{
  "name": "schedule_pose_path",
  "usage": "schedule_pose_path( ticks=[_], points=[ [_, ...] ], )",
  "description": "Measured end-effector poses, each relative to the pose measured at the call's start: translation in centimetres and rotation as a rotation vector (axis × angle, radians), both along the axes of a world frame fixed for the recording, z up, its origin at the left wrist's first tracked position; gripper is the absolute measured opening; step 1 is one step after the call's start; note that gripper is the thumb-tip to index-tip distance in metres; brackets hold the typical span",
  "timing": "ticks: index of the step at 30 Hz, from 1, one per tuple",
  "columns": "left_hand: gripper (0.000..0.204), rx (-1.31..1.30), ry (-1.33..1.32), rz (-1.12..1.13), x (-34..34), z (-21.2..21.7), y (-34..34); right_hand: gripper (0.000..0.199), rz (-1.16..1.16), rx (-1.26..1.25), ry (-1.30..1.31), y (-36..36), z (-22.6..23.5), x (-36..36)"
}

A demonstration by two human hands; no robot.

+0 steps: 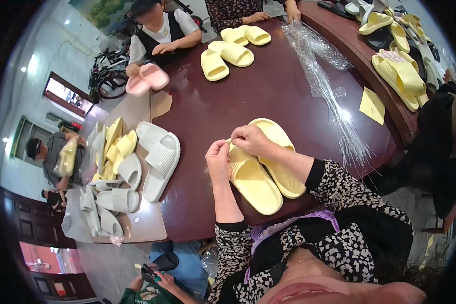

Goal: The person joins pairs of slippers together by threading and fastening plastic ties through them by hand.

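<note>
A pair of yellow slide slippers lies on the dark red table in front of me, toes pointing away. At the far end of the nearer slipper (258, 187), my left hand (218, 159) pinches with thumb and fingertips. My right hand (249, 140) is closed beside it, fingertips close to the left ones at the same slipper's toe. Whatever sits between the fingertips is too small to make out. My right forearm crosses over the other slipper (272, 133) and hides part of its strap.
Grey slippers (159, 157) and a mixed pile of yellow slippers (124, 148) lie at the left. Clear plastic strands (329, 96) and a yellow card (372, 105) are at right. More yellow slippers (238, 53) lie far off, where a person holds pink slippers (147, 79).
</note>
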State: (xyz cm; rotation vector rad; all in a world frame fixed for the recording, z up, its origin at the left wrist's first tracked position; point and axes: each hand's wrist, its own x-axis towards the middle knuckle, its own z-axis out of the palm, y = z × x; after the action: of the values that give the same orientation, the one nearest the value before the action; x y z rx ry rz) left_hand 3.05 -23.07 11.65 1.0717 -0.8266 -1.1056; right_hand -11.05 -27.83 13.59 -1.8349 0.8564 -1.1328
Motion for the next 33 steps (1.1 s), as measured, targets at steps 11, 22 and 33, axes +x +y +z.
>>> schedule_pose_path(
  ticks=[11,22,33],
  points=[
    [0.002,0.068,0.127,-0.089,0.5,-0.4,0.0,0.007,0.027,-0.101,0.029,-0.1,0.2,0.1],
    [0.003,-0.003,0.195,-0.029,1.2,-0.9,-0.6,0.011,-0.122,-0.463,0.237,0.7,2.5,-1.5],
    [0.018,0.047,0.175,0.262,1.9,-1.0,-0.7,0.026,0.045,0.056,0.657,8.4,3.0,-8.6]
  ],
)
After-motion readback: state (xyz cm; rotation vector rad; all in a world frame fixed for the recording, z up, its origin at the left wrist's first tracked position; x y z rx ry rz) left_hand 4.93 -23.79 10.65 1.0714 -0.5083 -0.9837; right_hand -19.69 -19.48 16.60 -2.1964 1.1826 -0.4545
